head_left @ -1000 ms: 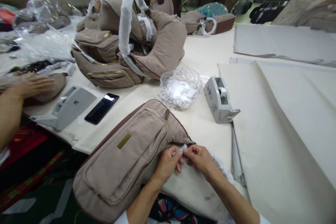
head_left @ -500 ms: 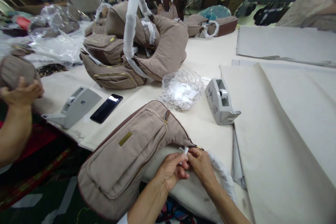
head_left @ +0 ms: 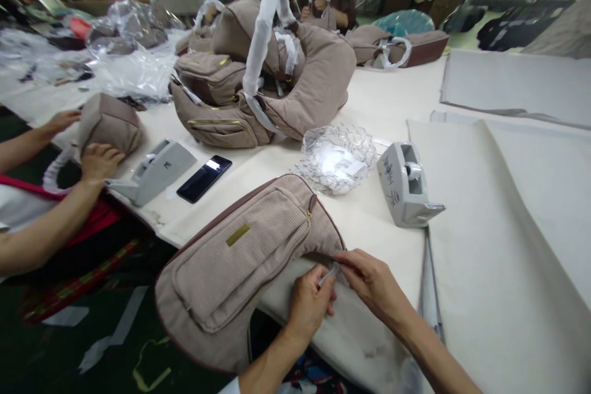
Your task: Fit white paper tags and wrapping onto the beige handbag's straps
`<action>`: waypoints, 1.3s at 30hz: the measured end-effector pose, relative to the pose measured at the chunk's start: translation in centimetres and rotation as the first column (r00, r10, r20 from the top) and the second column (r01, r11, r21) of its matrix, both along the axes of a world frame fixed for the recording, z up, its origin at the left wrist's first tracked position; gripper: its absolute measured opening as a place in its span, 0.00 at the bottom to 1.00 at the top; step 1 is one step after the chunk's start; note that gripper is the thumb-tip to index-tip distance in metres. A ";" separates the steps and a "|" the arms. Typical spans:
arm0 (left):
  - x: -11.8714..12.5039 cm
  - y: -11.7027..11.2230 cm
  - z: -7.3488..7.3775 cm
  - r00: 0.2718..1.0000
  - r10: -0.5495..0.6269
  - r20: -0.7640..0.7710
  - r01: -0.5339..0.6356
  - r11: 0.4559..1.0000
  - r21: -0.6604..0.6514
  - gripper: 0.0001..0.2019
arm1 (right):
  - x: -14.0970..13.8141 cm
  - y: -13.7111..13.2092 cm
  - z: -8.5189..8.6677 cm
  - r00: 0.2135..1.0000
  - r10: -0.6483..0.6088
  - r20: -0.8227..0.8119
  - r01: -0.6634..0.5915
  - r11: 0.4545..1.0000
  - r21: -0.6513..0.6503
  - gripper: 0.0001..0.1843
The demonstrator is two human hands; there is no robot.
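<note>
A beige corduroy bag point(head_left: 240, 258) with a small gold plate lies half over the table's near edge. At its right end my left hand point(head_left: 309, 305) and my right hand point(head_left: 373, 283) meet. My left fingers pinch a small white wrapped piece point(head_left: 329, 273) by the bag's zipper. The fingers of my right hand are closed on the bag's edge beside that piece.
A grey tape dispenser point(head_left: 406, 184) and a clear netted wrapper point(head_left: 337, 157) sit beyond the bag. A black phone point(head_left: 204, 170) and a second dispenser point(head_left: 154, 169) lie left. A co-worker's hands point(head_left: 99, 160) hold another bag at left. Piled bags point(head_left: 268, 86) stand behind; large paper sheets point(head_left: 508, 209) cover the right.
My view has shifted left. My hands have moved slightly lower along the bag's edge, still pinching the white piece. The co-worker at left has brought a bag onto the table.
</note>
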State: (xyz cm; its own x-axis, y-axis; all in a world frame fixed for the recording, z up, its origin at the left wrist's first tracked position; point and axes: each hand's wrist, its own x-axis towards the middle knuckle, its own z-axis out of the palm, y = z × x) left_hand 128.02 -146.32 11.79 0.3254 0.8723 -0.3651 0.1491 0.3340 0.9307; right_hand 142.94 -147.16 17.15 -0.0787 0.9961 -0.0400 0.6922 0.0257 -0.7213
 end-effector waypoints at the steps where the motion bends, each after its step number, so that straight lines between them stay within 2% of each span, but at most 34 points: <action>1: 0.0 0.0 0.1 1.000 -0.014 -0.027 0.014 1.000 0.025 0.09 | 0.1 0.6 0.5 0.991 0.105 0.085 -0.108 0.994 0.029 0.16; 4: -0.1 0.1 0.5 0.994 -0.046 -0.095 0.055 0.995 0.086 0.09 | 0.1 2.5 1.7 0.888 0.321 0.330 -0.331 0.943 -0.027 0.15; 5: -0.2 0.1 0.6 0.994 -0.047 -0.098 0.056 0.994 0.095 0.09 | 0.0 3.0 2.1 0.850 0.363 0.381 -0.370 0.927 -0.058 0.12; 7: -0.2 0.2 0.6 1.000 -0.016 -0.011 0.017 0.999 0.033 0.08 | -0.2 3.3 2.4 0.805 0.406 0.433 -0.404 0.909 -0.102 0.09; 8: -0.2 0.3 0.5 0.998 0.007 0.059 -0.005 1.000 -0.029 0.09 | -0.3 3.1 2.3 0.806 0.397 0.438 -0.393 0.914 -0.104 0.09; 10: -0.1 0.3 0.4 0.979 0.049 0.198 -0.013 0.983 -0.180 0.14 | -0.5 2.1 1.6 0.862 0.306 0.405 -0.312 0.949 -0.052 0.09; 12: 0.0 0.3 0.3 0.953 0.071 0.296 0.024 0.952 -0.304 0.19 | -0.9 0.4 0.3 0.948 0.144 0.284 -0.168 0.984 0.062 0.10; 15: 0.1 0.4 0.2 0.920 0.096 0.381 0.084 0.900 -0.428 0.22 | -1.5 -1.9 -2.1 0.997 -0.050 0.052 0.037 0.974 0.221 0.11; 17: 0.1 0.6 0.1 0.903 0.127 0.411 0.094 0.874 -0.476 0.22 | -1.8 -2.9 -3.5 0.999 -0.054 0.008 0.049 0.950 0.308 0.13; 20: 0.0 0.9 0.0 0.891 0.164 0.425 0.079 0.863 -0.499 0.23 | -1.8 -3.9 -4.9 0.993 0.020 0.116 -0.068 0.903 0.424 0.23; 24: -0.3 0.8 0.2 0.903 0.135 0.408 0.077 0.883 -0.463 0.22 | -1.2 -5.7 -5.1 0.945 0.104 0.311 -0.245 0.854 0.458 0.28; 26: -0.6 0.8 0.3 0.925 0.091 0.368 0.084 0.897 -0.434 0.21 | -0.8 -6.6 -4.4 0.937 0.115 0.328 -0.268 0.842 0.468 0.29; 29: -0.9 1.1 0.6 0.962 0.016 0.272 0.092 0.921 -0.378 0.19 | -0.5 -7.4 -3.2 0.967 0.003 0.253 -0.137 0.847 0.513 0.27; 33: -0.3 2.0 1.0 0.988 -0.103 0.113 0.129 0.959 -0.253 0.21 | -0.4 -6.5 -2.4 0.977 -0.105 0.184 -0.003 0.862 0.507 0.21; 36: 0.2 2.3 1.3 0.994 -0.112 0.006 0.112 0.990 -0.083 0.15 | -0.4 -5.1 -2.5 0.963 -0.191 0.190 0.063 0.845 0.531 0.18; 39: 0.1 2.1 1.5 0.995 -0.093 -0.022 0.094 0.995 0.046 0.12 | -0.3 -3.8 -2.8 0.936 -0.241 0.258 0.053 0.817 0.574 0.15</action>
